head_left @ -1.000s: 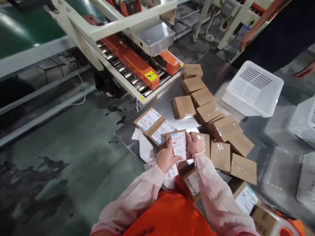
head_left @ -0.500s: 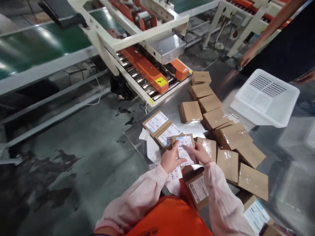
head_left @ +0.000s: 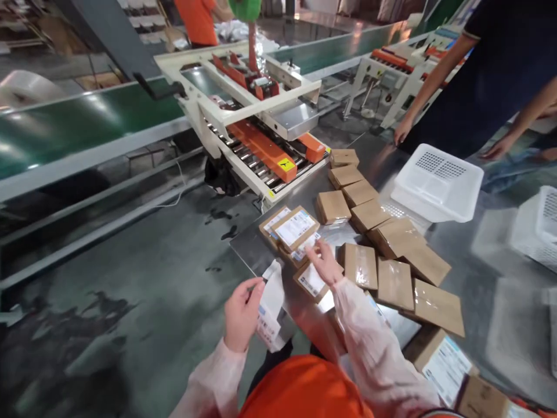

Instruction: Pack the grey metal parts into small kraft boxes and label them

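Observation:
My left hand [head_left: 242,312] pinches a strip of printed label paper [head_left: 273,285] that hangs beside the table's near edge. My right hand [head_left: 322,261] is open, fingers apart, just off the labelled boxes. Nearest to it, a small cardboard box [head_left: 296,227] with a white label lies tilted on top of other labelled boxes. A further labelled box [head_left: 311,282] lies just below my right hand, partly covered by it.
Unlabelled cardboard boxes [head_left: 365,215] stand in rows on the metal table [head_left: 369,154]. A white basket [head_left: 439,186] sits at the far right. A roller conveyor machine [head_left: 261,148] adjoins the table. Across it stands another person [head_left: 491,75], hands near the table.
The labelled box has left my hands and now lies on the other labelled boxes. My left hand has moved left and grasped the label strip. The view has tilted up.

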`<state>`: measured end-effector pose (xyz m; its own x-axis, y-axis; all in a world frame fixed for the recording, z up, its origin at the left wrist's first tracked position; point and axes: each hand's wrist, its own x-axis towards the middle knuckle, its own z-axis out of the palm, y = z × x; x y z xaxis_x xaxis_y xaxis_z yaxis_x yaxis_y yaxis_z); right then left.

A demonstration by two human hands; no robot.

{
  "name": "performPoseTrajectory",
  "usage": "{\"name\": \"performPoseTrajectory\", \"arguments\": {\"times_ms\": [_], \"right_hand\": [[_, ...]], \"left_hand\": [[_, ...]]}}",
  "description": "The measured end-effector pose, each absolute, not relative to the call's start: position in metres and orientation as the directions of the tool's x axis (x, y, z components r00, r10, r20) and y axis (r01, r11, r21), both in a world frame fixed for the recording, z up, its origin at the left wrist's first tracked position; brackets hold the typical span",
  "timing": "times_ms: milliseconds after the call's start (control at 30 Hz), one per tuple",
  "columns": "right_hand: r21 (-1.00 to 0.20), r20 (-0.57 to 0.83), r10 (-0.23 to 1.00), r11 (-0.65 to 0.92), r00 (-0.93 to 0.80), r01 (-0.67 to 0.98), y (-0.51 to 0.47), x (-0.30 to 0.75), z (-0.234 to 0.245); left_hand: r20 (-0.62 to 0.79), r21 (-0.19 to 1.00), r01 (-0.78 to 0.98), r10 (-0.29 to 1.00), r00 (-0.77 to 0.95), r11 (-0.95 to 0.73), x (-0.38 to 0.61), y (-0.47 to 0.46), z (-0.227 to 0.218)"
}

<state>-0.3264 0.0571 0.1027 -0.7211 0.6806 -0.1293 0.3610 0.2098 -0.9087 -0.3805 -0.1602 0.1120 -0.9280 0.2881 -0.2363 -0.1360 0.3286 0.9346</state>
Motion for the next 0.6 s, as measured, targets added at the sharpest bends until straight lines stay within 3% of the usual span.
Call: {"name": "performPoseTrajectory", "arguments": {"times_ms": [100,133,200,267,333,433,600], "right_hand": [[-0.956,-0.225,0.412,0.083,-0.883,0.282,0.000,-0.288,0.109],[-0.953,-0.249,0.401,0.062,-0.882,0.297,-0.014,-0.274,0.109],[-0.933,-0.302,0.481,0.026,-0.823,0.358,-0.029,-0.247,0.107],[-0.914,-0.323,0.626,-0.013,-0.710,0.405,-0.026,-0.224,0.106],[-0.897,-0.317,0.729,-0.024,-0.606,0.441,-0.014,-0.203,0.106],[-0.870,-0.284,0.801,0.016,-0.527,0.493,0.001,-0.177,0.109],[-0.859,-0.112,0.837,0.190,-0.535,0.476,0.014,-0.150,0.121]], "left_hand": [[-0.125,0.954,-0.052,0.236,-0.964,0.295,-0.363,-0.149,0.107],[-0.119,0.958,-0.038,0.274,-0.954,0.284,-0.359,-0.143,0.106],[-0.194,0.964,-0.080,0.460,-0.866,0.255,-0.351,-0.133,0.105],[-0.306,0.952,-0.194,0.681,-0.665,0.239,-0.344,-0.123,0.103],[-0.366,0.925,-0.283,0.794,-0.485,0.254,-0.335,-0.114,0.100],[-0.403,0.908,-0.306,0.799,-0.447,0.287,-0.316,-0.099,0.093],[-0.334,0.941,-0.251,0.727,-0.600,0.226,-0.276,-0.075,0.088]]}}
